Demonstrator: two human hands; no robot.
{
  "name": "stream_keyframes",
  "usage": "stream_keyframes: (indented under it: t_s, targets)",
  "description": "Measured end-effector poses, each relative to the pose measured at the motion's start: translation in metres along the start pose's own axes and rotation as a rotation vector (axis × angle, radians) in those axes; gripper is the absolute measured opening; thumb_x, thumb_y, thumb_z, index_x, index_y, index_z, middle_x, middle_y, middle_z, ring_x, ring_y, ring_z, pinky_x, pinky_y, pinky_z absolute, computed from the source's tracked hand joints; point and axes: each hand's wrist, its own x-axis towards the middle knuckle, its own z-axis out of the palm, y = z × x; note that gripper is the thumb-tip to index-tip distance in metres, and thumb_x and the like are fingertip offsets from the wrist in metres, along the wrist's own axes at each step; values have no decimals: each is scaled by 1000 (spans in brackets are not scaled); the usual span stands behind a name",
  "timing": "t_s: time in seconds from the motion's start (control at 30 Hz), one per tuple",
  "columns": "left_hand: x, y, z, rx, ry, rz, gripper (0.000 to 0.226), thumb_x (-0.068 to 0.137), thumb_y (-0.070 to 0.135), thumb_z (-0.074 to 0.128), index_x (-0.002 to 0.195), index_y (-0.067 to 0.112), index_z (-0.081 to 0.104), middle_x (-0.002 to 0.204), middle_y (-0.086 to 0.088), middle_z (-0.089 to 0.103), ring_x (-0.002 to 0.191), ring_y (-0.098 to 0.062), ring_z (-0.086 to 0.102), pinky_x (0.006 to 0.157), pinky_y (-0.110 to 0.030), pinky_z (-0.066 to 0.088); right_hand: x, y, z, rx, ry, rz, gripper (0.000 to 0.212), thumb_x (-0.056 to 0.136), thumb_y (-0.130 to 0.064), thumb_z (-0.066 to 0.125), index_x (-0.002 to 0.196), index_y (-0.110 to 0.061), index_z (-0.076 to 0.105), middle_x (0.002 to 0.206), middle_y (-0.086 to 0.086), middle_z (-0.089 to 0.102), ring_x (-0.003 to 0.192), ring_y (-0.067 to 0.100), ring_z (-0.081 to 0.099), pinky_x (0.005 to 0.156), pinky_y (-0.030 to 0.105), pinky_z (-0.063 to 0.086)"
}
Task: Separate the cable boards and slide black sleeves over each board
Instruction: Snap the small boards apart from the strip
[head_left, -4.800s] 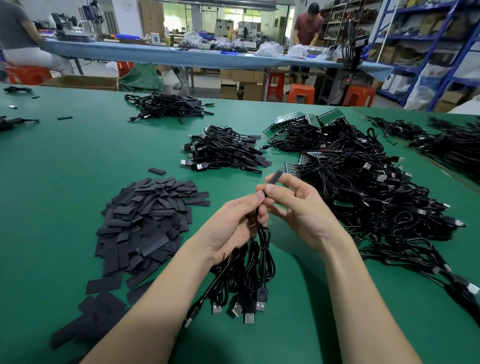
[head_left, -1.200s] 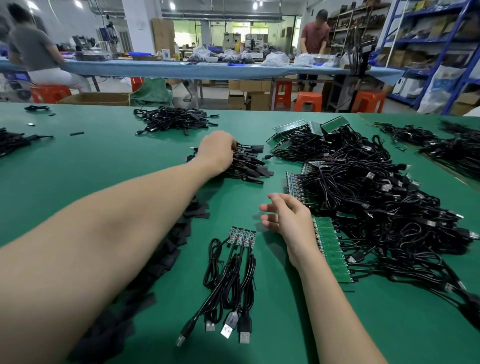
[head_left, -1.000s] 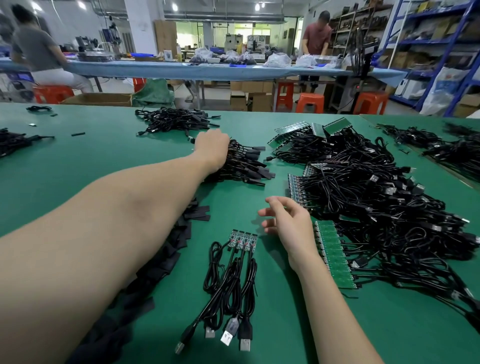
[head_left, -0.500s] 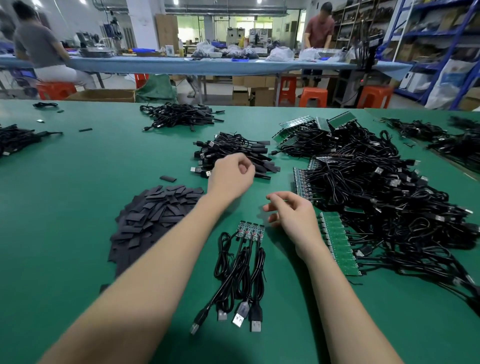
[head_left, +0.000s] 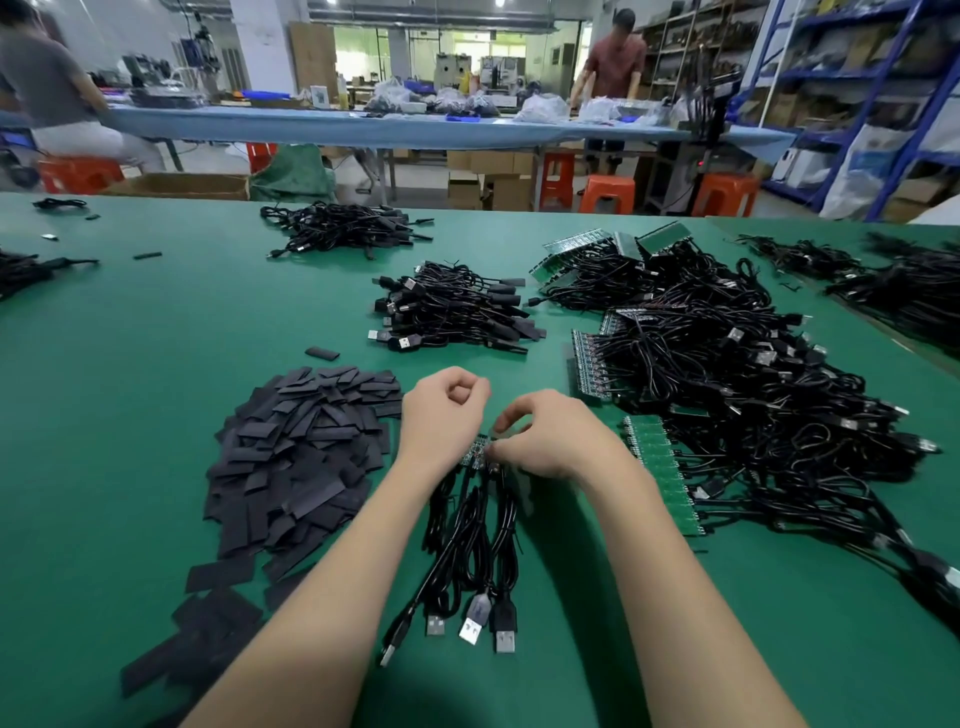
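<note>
A short strip of joined cable boards (head_left: 475, 451) lies on the green table (head_left: 130, 364), its black cables (head_left: 478, 535) running toward me and ending in USB plugs (head_left: 504, 629). My right hand (head_left: 556, 439) reaches over from the right, and its curled fingertips pinch the strip's right end. My left hand (head_left: 441, 410) hovers just left of the strip as a loose fist, with nothing seen in it. The pile of flat black sleeves (head_left: 301, 452) lies to the left of both hands.
A heap of sleeved cables (head_left: 457, 312) lies beyond my hands. A large tangle of cables on green board panels (head_left: 727, 374) fills the right side, with one panel (head_left: 670, 478) beside my right wrist. More cable heaps (head_left: 343, 228) lie farther back. People work at a far table.
My left hand has drawn back from the far heap of sleeved cables to just left of the board strip. My right hand has moved left from beside the strip onto it.
</note>
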Motion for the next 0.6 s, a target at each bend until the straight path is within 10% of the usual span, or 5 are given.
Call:
stream_keyframes:
  t_s: [0.27, 0.47, 0.6]
  targets:
    - [-3, 10, -10, -385, -207, -109, 21, 92, 40, 71, 91, 20, 73, 86, 5, 74, 80, -7, 67, 80, -24, 51, -1, 5, 4, 893, 15, -16, 27, 80, 8, 74, 94, -15, 73, 75, 2, 65, 62, 12, 61, 69, 25, 58]
    - [-8, 17, -23, -773, -512, -303, 10, 91, 10, 67, 101, 6, 66, 83, -5, 71, 74, -13, 67, 68, -23, 56, 1, 21, 1, 1146, -67, 6, 20, 79, -2, 80, 95, -9, 71, 70, 0, 71, 56, 6, 64, 58, 19, 53]
    - [-7, 16, -30, -734, -563, -338, 18, 90, 16, 69, 107, 9, 69, 94, -5, 72, 91, -18, 64, 98, -35, 48, 3, 23, 2, 1122, -76, 11, 23, 70, -15, 87, 89, -11, 75, 72, -1, 71, 60, 8, 63, 58, 20, 53]
